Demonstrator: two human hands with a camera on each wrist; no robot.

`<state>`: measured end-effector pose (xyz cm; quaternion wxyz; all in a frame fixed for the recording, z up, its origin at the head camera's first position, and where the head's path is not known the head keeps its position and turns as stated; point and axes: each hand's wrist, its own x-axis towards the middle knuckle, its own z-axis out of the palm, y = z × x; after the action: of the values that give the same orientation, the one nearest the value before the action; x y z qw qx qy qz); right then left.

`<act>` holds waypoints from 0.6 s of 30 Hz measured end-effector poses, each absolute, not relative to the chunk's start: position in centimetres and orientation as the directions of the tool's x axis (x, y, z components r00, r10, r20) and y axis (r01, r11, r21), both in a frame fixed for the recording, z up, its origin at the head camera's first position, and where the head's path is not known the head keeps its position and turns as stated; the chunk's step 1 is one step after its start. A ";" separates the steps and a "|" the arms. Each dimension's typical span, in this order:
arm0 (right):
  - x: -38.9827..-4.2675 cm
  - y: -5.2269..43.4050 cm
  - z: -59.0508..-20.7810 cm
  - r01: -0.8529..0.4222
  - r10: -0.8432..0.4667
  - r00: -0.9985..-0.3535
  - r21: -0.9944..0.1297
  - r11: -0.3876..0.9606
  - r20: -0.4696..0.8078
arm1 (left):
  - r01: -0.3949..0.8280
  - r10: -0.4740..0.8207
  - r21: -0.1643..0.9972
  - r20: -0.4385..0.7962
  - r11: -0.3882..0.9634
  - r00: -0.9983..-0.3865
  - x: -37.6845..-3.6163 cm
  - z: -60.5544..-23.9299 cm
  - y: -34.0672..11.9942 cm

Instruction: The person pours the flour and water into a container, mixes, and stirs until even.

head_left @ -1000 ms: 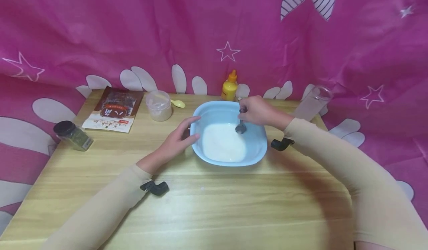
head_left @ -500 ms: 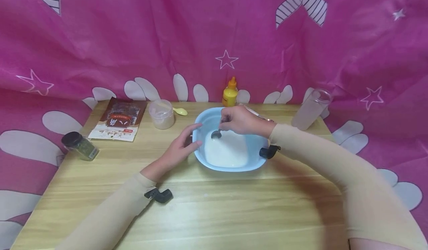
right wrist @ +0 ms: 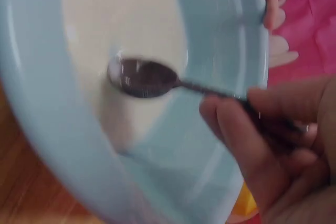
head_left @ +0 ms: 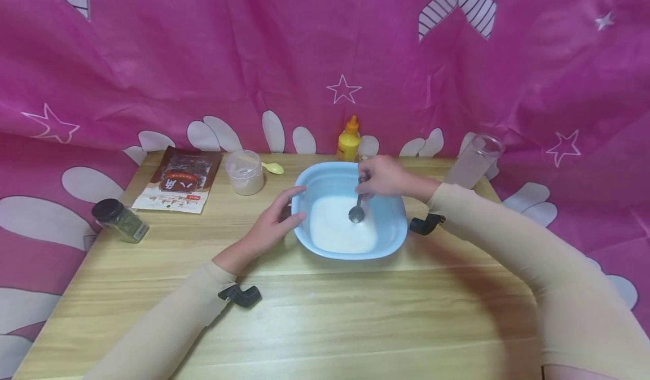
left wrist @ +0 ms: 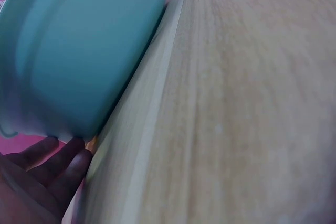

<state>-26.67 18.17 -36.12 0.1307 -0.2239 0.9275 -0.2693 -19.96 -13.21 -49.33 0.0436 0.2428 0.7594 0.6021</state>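
In the head view a light blue plastic basin holds white liquid. My left hand holds the basin's left side, thumb and index fingertip over the rim. In the left wrist view its other fingers rest against the outer wall. Above the basin's right half, my right hand pinches a metal spoon by its handle. The spoon's bowl is over the white liquid, tilted, with a wet shine in it.
Behind the basin stands a yellow squeeze bottle. To the left are a clear tub, a pale yellow spoon, a brown-and-white packet and a black-lidded spice jar. A tall glass of cloudy liquid stands at right.
The right hand with the spoon swung left across the basin, then came back right; the spoon's bowl now lies nearer the basin's middle. The left hand keeps its place on the rim.
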 end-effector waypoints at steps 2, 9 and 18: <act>-27.1 18.3 -36.2 -0.327 -0.432 -0.899 -0.542 0.774 -0.076 | 0.312 0.419 0.937 0.222 0.160 -0.880 -20.0 -49.4 -13.2; -27.4 16.8 -36.7 -0.372 -0.456 -0.890 -0.572 0.731 -0.005 | 0.316 0.417 0.938 0.233 0.143 -0.879 -20.0 -49.2 -13.1; -25.3 15.7 -36.3 -0.370 -0.621 -0.764 -0.671 0.643 -0.174 | 0.320 0.425 0.940 0.241 0.123 -0.872 -19.9 -49.5 -13.1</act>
<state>-25.34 15.67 -36.26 0.1985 -0.2801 0.8844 -0.3162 -19.94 -13.06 -49.54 0.0431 0.2489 0.7482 0.6135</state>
